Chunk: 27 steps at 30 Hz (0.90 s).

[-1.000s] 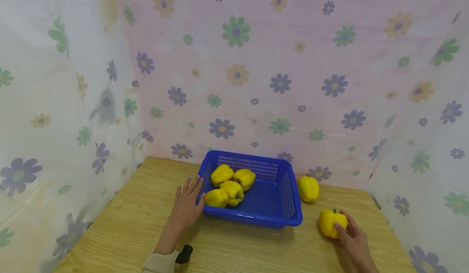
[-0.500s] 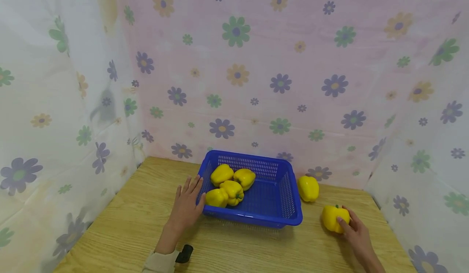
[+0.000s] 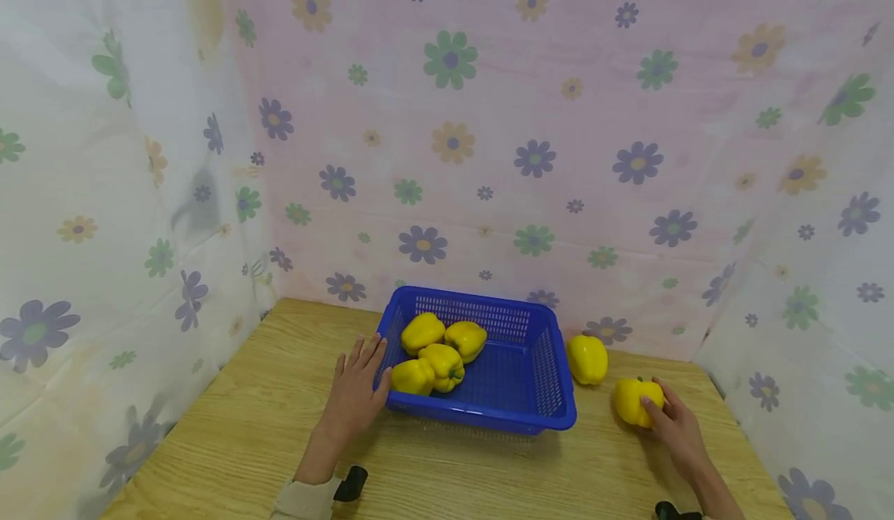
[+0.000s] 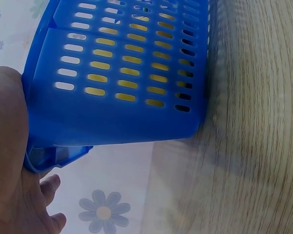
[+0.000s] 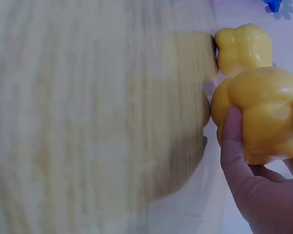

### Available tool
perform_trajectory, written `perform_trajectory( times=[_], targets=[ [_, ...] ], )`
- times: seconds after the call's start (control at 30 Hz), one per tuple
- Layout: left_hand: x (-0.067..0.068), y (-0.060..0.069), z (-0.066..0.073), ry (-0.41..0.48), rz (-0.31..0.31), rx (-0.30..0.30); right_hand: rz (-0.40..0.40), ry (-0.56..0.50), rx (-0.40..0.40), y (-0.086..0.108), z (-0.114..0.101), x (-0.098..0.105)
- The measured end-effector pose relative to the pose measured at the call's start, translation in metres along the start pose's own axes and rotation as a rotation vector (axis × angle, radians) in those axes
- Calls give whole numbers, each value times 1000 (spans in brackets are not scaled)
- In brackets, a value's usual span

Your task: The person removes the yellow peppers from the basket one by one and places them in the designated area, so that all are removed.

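My left hand [image 3: 352,396] rests on the left end of a blue perforated plastic basket [image 3: 482,413], its fingers fairly straight along the rim. The left wrist view shows that hand [image 4: 10,161] against the basket's outer wall [image 4: 117,117]. Several yellow bell peppers [image 3: 441,366] lie together in the basket's left half. To the right of the basket, my right hand [image 3: 679,431] grips another yellow bell pepper [image 3: 632,402], thumb and fingers on its sides, stem up. It is close to the tabletop; I cannot tell whether it touches. One more loose bell pepper [image 3: 588,359] lies beside the basket's right end.
The wood-grain table [image 3: 475,473] carries everything. Behind it hangs a pink flowered cloth [image 3: 482,217], with pale flowered cloth [image 3: 105,287] at the left side and more at the right.
My right hand has moved the gripped bell pepper a short way away from me, toward the back of the table. The left hand, the basket and the other peppers have stayed put.
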<state>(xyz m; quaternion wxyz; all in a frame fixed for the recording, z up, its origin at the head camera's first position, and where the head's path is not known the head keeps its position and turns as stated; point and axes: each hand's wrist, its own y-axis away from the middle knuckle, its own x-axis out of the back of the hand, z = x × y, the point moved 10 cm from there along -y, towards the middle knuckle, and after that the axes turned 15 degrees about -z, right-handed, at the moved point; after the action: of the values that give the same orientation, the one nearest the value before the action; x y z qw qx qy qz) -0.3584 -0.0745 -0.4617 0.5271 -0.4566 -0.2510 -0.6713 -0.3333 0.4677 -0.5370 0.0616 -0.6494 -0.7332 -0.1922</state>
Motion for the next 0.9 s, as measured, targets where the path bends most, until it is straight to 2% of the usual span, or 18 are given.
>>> perform_trajectory(
  times=[0.33,0.67,0.9],
  targets=[
    [0,1,-2,11,-3,-1,-37,27,86,-15,-8,11],
    [2,2,0,13,3,-5,-79,4,64,-32,-11,19],
    [-1,0,0,20,-6,-3,-96,45,48,-45,-16,23]
  ],
)
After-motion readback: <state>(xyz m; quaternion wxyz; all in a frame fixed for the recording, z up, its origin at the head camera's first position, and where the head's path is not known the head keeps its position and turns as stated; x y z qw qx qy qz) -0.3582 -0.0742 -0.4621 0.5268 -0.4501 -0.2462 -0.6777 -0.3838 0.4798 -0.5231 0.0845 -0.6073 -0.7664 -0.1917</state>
